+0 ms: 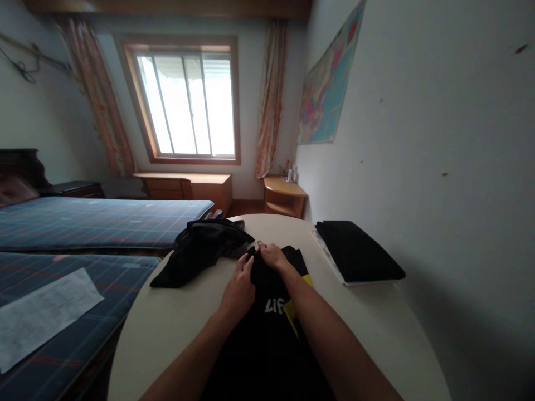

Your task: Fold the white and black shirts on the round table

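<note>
A black garment (267, 328) with white lettering and yellow patches lies on the round table, stretching toward me. It looks like a shirt, but its full shape is hidden under my arms. My left hand (239, 288) pinches the garment's far edge between thumb and fingers. Just to the right, my right hand (272, 257) is also closed on that edge, its fingertips close to those of the left. A crumpled black cloth item (200, 245), partly shiny, sits left of my hands and beyond the left one.
On the right of the pale round table (146, 340) rests a folded black cloth stack (357, 250) with a white layer underneath. Beds with blue plaid mattresses (104, 220) stand at the left, one bearing a paper sheet (50, 312). A white wall (451, 223) rises on the right.
</note>
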Action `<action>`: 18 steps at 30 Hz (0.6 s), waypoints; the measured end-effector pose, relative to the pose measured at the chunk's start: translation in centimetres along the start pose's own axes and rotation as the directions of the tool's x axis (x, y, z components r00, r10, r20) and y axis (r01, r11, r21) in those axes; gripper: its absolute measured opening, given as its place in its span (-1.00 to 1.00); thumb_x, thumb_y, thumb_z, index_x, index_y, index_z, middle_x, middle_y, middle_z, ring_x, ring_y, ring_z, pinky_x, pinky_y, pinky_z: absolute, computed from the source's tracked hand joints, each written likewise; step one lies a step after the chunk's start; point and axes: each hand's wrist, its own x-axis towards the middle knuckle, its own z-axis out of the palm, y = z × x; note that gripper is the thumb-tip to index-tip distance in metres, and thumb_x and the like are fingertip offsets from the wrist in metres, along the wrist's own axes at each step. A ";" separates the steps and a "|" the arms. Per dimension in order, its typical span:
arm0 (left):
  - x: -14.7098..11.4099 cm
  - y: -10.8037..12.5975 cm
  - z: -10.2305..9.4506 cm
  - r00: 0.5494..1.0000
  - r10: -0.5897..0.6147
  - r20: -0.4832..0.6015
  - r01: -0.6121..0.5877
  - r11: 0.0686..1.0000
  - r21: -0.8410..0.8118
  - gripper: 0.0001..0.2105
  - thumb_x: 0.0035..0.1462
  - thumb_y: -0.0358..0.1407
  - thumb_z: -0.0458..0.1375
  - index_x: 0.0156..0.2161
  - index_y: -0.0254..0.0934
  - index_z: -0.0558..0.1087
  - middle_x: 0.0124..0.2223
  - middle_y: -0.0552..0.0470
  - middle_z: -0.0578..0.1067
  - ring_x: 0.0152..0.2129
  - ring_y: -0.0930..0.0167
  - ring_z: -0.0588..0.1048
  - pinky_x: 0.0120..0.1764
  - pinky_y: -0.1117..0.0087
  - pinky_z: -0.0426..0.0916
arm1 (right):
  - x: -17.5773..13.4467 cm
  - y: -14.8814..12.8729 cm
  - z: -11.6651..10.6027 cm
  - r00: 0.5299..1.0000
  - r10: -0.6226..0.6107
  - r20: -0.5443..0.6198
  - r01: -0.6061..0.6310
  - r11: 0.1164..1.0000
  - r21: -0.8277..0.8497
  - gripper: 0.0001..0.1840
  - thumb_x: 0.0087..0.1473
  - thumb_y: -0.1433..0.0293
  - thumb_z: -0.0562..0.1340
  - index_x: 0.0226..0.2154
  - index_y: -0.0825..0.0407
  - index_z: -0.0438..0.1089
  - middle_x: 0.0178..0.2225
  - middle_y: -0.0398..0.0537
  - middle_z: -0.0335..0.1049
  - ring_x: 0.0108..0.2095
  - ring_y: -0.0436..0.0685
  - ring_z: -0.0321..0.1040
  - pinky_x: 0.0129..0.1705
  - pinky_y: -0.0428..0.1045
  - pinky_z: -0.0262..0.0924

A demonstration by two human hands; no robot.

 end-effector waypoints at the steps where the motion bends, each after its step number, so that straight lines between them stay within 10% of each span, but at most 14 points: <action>1: 0.0 -0.1 0.1 1.000 0.002 0.005 -0.002 1.000 -0.006 -0.29 -0.06 -0.67 -0.07 0.26 -0.34 0.17 0.37 -0.23 0.04 0.24 0.20 0.24 0.19 0.22 0.27 | 0.0 -0.1 -0.2 1.000 0.012 0.016 -0.012 0.999 0.031 -0.29 0.37 0.11 -0.27 -0.15 0.09 0.50 -0.23 0.06 0.54 -0.18 0.10 0.46 -0.08 -0.05 0.26; 7: -0.1 -0.1 0.3 1.000 0.004 -0.003 -0.004 1.000 -0.025 -0.58 -0.05 -0.68 -0.06 -0.10 -0.27 0.31 0.33 -0.19 0.09 0.18 0.24 0.32 0.13 0.23 0.31 | -0.6 -1.1 -0.3 0.974 0.085 0.211 -0.159 0.918 0.363 -0.60 0.16 0.14 0.22 -0.09 0.09 0.44 -0.47 -0.13 0.48 -0.56 0.00 0.37 -0.54 -0.15 0.19; 18: -3.1 3.4 -6.1 0.889 -0.229 0.398 0.073 0.927 0.369 -0.72 0.15 -0.41 0.08 -0.02 -0.28 0.20 -0.07 -0.12 0.51 -0.12 0.23 0.52 -0.14 0.33 0.33 | -2.3 0.6 -0.5 0.984 0.172 0.046 -0.170 0.824 0.541 -0.49 -0.01 0.46 0.37 0.02 0.18 0.33 -0.42 -0.10 0.43 -0.53 -0.04 0.35 -0.49 -0.15 0.25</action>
